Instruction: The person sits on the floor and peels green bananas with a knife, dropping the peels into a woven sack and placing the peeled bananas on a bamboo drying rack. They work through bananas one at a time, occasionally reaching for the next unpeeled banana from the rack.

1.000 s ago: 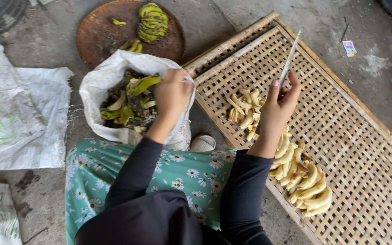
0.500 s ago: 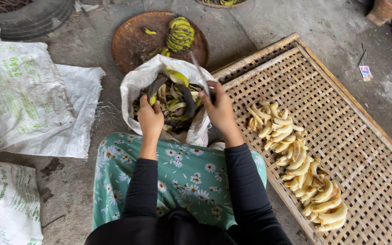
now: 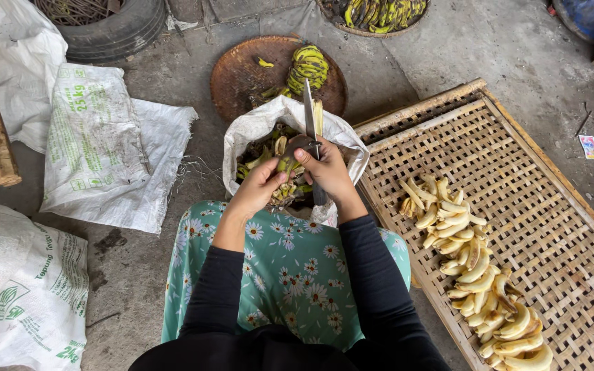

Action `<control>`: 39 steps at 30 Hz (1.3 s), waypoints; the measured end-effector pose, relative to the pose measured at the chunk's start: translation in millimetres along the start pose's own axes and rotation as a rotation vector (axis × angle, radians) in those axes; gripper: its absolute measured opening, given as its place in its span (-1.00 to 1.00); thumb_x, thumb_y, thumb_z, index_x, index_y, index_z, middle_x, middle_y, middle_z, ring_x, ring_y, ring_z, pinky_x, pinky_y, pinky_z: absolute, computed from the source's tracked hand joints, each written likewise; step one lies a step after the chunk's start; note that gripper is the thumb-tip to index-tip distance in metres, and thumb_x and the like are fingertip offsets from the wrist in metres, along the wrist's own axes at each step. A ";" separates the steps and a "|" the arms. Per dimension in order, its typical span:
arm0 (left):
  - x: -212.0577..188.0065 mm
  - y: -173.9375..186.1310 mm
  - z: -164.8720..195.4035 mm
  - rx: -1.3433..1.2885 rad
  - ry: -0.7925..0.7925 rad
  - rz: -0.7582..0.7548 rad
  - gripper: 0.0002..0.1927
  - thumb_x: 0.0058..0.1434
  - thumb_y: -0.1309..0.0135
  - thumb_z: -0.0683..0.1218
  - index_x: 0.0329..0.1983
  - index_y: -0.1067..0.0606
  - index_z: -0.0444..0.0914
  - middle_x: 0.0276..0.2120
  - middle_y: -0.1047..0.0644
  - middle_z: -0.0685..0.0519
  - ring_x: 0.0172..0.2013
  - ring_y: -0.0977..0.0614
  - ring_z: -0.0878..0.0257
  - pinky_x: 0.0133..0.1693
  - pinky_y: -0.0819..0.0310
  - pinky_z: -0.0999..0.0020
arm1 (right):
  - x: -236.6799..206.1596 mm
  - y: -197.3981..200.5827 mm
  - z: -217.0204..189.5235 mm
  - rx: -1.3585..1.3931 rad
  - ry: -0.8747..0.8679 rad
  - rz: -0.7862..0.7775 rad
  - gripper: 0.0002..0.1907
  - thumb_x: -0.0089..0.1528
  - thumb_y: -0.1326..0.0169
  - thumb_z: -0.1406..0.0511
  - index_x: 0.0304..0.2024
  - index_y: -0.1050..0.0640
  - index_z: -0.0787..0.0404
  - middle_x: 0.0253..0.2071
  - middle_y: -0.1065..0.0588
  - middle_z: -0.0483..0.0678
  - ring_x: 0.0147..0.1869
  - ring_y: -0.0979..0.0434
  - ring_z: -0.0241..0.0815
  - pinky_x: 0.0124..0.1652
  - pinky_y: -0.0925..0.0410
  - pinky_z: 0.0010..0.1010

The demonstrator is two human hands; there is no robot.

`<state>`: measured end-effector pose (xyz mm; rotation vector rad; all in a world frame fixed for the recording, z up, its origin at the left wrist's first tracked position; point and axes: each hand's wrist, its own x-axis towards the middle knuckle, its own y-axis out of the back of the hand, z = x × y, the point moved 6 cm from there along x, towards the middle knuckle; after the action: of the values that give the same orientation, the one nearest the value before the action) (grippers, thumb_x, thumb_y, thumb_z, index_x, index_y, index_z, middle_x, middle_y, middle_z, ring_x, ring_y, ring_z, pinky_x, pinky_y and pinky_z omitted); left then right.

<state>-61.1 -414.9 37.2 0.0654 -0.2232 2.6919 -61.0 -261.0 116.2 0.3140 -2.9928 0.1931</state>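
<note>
We are sitting on a concrete floor point(image 3: 489, 48) beside a woven tray point(image 3: 537, 206). Over the sack point(image 3: 256, 127), our left hand point(image 3: 259, 185) is gripping a banana point(image 3: 284, 163); our right hand point(image 3: 328, 172) is clasping a knife point(image 3: 309, 113), blade pointing away.

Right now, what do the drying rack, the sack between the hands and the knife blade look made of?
Rack: woven split bamboo, matte tan, open lattice in a pole frame. Sack: probably woven plastic, white, crinkled, rolled rim. Knife, in the right hand: thin grey blade with dull sheen, likely steel.
</note>
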 end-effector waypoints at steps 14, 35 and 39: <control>20.3 18.2 4.5 0.630 -0.033 -0.172 -0.66 0.36 -0.06 -0.16 0.19 -0.44 -0.32 -0.06 -0.59 -0.03 -0.08 -0.61 0.22 -0.04 -0.49 0.26 | 22.5 23.4 63.8 0.126 -0.281 0.242 -0.64 0.33 -0.16 0.12 -0.29 -0.49 0.32 -0.53 -0.37 -0.13 -0.59 -0.30 -0.34 -0.59 -0.23 -0.49; 1.5 11.8 26.1 0.644 -0.307 0.559 -0.69 0.34 -0.09 -0.22 0.16 -0.50 -0.25 -0.10 -0.62 -0.07 -0.12 -0.67 0.05 -0.07 -0.52 0.20 | 33.2 10.6 54.8 0.437 -0.266 0.384 -0.66 0.24 -0.28 0.13 -0.39 -0.48 0.22 -0.51 -0.38 -0.15 -0.51 -0.35 -0.34 -0.61 -0.20 -0.44; 6.7 12.2 5.6 0.382 -0.123 0.551 -0.72 0.40 -0.05 -0.15 0.16 -0.48 -0.24 -0.16 -0.66 0.03 -0.24 -0.65 0.22 -0.16 -0.50 0.38 | 32.2 13.7 62.9 0.449 -0.282 0.423 -0.64 0.23 -0.29 0.13 -0.41 -0.47 0.24 -0.52 -0.38 -0.14 -0.51 -0.36 -0.32 -0.61 -0.22 -0.43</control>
<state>-72.4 -423.9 41.4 0.3277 0.2852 3.2462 -102.2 -262.9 57.2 -0.2881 -3.2230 0.9403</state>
